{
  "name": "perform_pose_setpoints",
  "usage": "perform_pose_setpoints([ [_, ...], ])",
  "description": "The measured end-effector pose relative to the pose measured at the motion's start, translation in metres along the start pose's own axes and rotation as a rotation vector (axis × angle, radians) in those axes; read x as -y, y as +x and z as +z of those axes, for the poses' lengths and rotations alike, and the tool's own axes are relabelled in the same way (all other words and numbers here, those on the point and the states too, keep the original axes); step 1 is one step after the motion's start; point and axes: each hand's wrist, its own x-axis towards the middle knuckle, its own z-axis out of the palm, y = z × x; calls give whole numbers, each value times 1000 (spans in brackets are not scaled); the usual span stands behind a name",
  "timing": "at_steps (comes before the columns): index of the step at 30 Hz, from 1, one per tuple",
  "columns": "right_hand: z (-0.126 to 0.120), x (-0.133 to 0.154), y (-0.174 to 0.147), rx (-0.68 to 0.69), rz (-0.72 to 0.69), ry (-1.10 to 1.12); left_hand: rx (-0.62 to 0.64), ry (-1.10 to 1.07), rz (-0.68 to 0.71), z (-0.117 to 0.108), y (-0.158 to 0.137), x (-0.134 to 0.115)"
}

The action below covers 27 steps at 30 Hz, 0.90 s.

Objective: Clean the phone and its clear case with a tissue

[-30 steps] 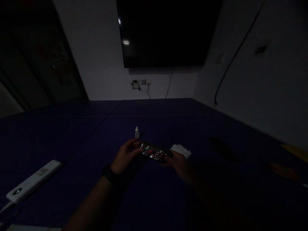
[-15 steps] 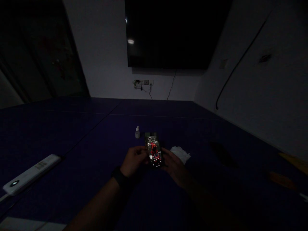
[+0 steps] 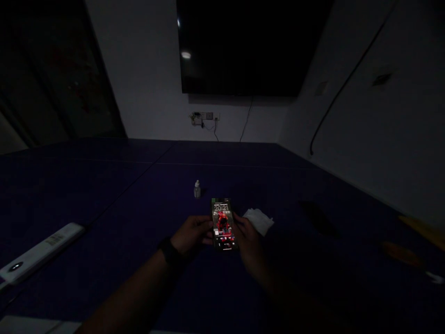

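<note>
Between my two hands is a smartphone [image 3: 223,225], its lit screen showing 20:21 above a red figure. My left hand [image 3: 193,234], with a dark band at the wrist, grips the phone's left edge. My right hand [image 3: 248,243] is closed on the opposite edge, its thumb near the screen. Just beyond the phone, to the left, stands a small clear dropper bottle [image 3: 197,190] with a white cap. A crumpled white tissue or cloth [image 3: 259,221] lies beside my right hand.
The room is dim, with a dark blue floor or mat [image 3: 139,195]. A white power strip [image 3: 41,253] lies at the left. On the right are a dark flat object [image 3: 318,218], a brownish item [image 3: 401,254] and a yellow strip [image 3: 424,231]. A large dark screen [image 3: 243,46] hangs ahead.
The phone has shifted slightly down and sits straighter, with its screen more squarely toward me. My right thumb has moved to the screen's edge. The whole view has shifted a little.
</note>
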Motion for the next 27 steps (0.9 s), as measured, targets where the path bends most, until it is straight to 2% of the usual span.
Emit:
perform_pose_setpoints([
  [5, -2, -9, 5, -9, -35, -18, 23, 48, -24, -5, 0, 0],
  [10, -1, -16, 9, 96, 67, -73, 11, 175, -45, -18, 4, 9],
  [14, 1, -19, 12, 168, 151, -326, -5, 362, -25, -27, 6, 17],
  [20, 5, -13, 16, 300, 84, -840, -47, 784, 34, -39, 12, 23],
  [27, 5, -8, 28, 350, 72, -1045, -48, 1235, 67, -37, 12, 19],
])
